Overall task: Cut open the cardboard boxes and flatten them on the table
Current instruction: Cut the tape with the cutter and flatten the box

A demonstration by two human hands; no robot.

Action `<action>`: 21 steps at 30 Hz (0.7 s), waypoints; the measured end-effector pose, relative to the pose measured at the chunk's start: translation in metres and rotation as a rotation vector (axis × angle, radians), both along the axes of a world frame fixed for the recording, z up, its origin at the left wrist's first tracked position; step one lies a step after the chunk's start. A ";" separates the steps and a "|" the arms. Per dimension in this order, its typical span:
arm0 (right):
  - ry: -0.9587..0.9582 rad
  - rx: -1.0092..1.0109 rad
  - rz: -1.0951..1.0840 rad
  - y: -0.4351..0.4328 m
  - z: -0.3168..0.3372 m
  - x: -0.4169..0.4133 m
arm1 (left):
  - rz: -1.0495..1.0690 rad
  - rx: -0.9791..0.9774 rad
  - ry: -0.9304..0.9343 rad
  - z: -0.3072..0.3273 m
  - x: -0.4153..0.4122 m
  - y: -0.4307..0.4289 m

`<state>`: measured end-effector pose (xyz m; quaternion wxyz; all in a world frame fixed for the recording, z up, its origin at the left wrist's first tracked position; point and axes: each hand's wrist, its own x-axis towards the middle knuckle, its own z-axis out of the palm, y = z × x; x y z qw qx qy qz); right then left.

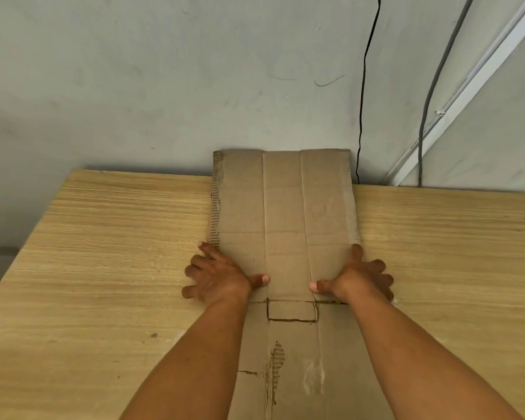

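Cardboard [285, 225]: flattened, laid mid-table [103, 268], far end at wall [164, 86].
L hand [222, 277]: thumb pressed on left edge, fingers splayed, nothing gripped.
R hand [355, 277]: same, right edge.

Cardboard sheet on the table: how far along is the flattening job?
Done: the cardboard is cut open, lying as one sheet on the table. In hand: left hand and right hand press its sides. To do: its far end seems to rise against the wall.
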<state>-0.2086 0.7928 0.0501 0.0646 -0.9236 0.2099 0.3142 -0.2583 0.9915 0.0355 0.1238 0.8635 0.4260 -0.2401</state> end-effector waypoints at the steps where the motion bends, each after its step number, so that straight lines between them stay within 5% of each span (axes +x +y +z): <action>1: -0.004 0.005 -0.019 -0.001 -0.001 -0.001 | 0.028 -0.006 -0.010 0.000 -0.001 -0.003; 9: -0.065 0.067 -0.091 -0.009 -0.006 -0.024 | 0.322 -0.244 -0.248 0.004 -0.014 0.008; 21: -0.229 0.382 -0.150 -0.034 -0.008 -0.045 | 0.414 -0.392 -0.506 0.015 -0.060 0.021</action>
